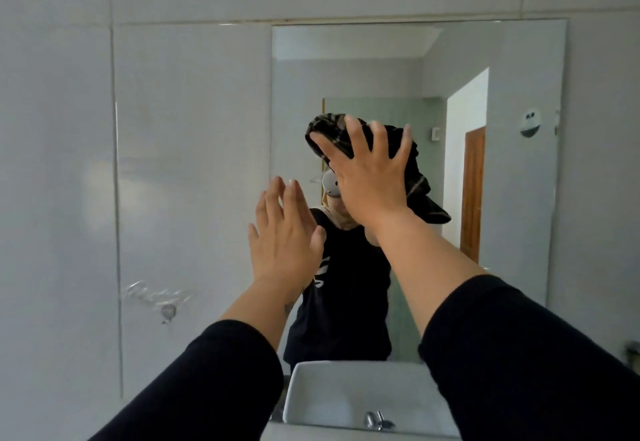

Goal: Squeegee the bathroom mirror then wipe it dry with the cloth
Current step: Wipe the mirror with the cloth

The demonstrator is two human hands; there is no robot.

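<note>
The bathroom mirror is a large frameless pane on the tiled wall straight ahead. A dark plaid cloth lies against the glass near its middle. My right hand presses it flat there with the fingers spread. My left hand is lower and to the left, palm towards the glass, fingers straight, holding nothing. I cannot tell whether it touches the glass. Both forearms reach up from the bottom of the view in black sleeves. No squeegee is in view.
Streaky smears mark the mirror's lower left. The glass reflects a person in black, a white sink with a tap, and a wooden door. Grey tiled wall surrounds the mirror.
</note>
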